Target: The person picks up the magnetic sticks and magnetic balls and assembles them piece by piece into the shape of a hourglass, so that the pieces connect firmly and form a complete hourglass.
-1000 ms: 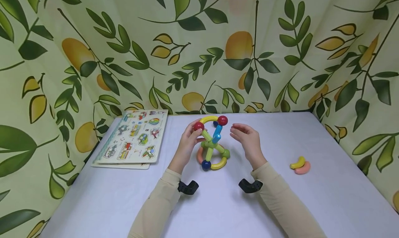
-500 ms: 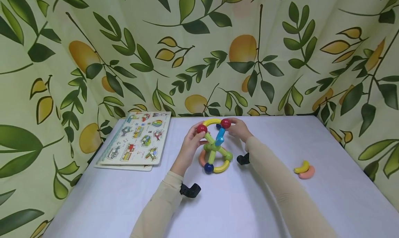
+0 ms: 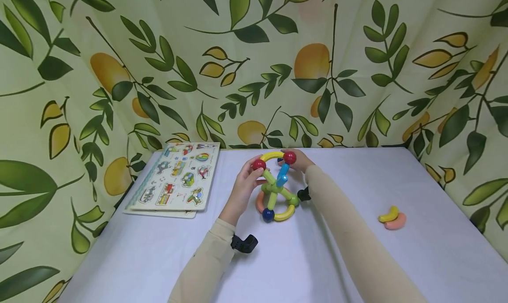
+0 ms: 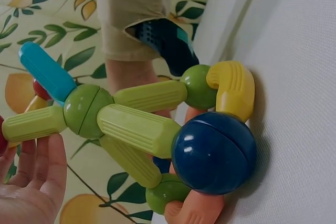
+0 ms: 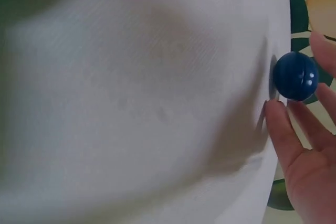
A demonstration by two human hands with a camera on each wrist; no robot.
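A magnetic ball-and-stick toy (image 3: 271,201) stands on the table, its green rods meeting at a green ball (image 4: 88,111). Yellow and pink curved pieces and a large dark blue ball (image 4: 214,152) form its base; a blue rod (image 4: 47,72) sticks out higher up. My left hand (image 3: 243,188) grips its upper left corner, thumb by the red ball (image 3: 259,165). My right hand (image 5: 310,166) reaches behind the toy, partly hidden in the head view. In the right wrist view its spread fingers and thumb surround a loose blue ball (image 5: 295,76) low at the table.
Two stacked picture puzzle boards (image 3: 174,179) lie at the back left. On the right a yellow curved piece (image 3: 389,214) rests against a pink curved piece (image 3: 396,222). A leaf-patterned curtain (image 3: 254,73) hangs behind the white table (image 3: 285,267).
My right hand has gone from beside the toy's right to behind it, towards the loose blue ball. The left hand keeps its grip; the whole view has shifted slightly.
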